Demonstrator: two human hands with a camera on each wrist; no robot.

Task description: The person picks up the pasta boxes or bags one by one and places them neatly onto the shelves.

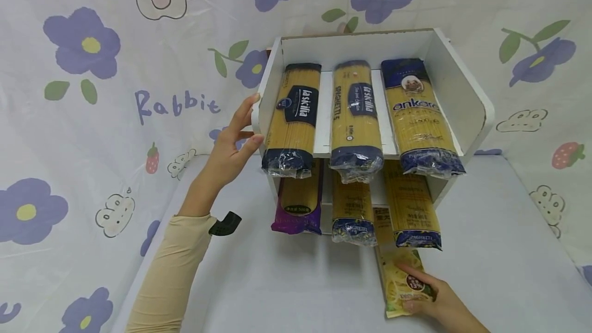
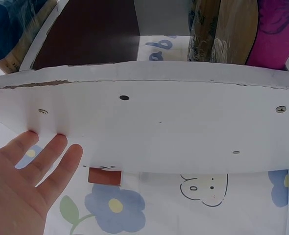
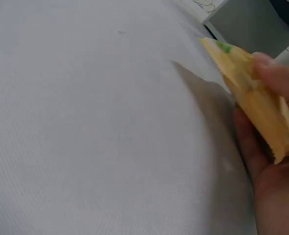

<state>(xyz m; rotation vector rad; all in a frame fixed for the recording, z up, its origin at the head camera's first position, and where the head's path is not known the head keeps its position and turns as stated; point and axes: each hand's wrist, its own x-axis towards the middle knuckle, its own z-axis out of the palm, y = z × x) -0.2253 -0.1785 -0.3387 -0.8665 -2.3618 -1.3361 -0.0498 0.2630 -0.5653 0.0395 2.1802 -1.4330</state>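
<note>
My left hand [image 1: 233,150] touches the left side panel of a white two-tier shelf [image 1: 356,45]. In the left wrist view, several fingertips [image 2: 61,139] lie nearly straight against the panel's outer face. At the lower right, my right hand [image 1: 439,299] grips a yellow noodle packet [image 1: 393,271] near its front end. The packet's far end reaches under the lower tier, partly hidden by a spaghetti packet [image 1: 411,209]. From the right wrist view, the thumb lies over the yellow packet [image 3: 252,98] and fingers pass beneath it.
Three pasta packets lie on the upper tier: two La Sicilia [image 1: 296,112] [image 1: 355,112] and one Ankara [image 1: 418,112]. On the lower tier are a purple-ended packet [image 1: 298,209] and two blue-ended ones, all jutting forward. A patterned cloth [image 1: 176,66] hangs behind the white table [image 1: 277,292].
</note>
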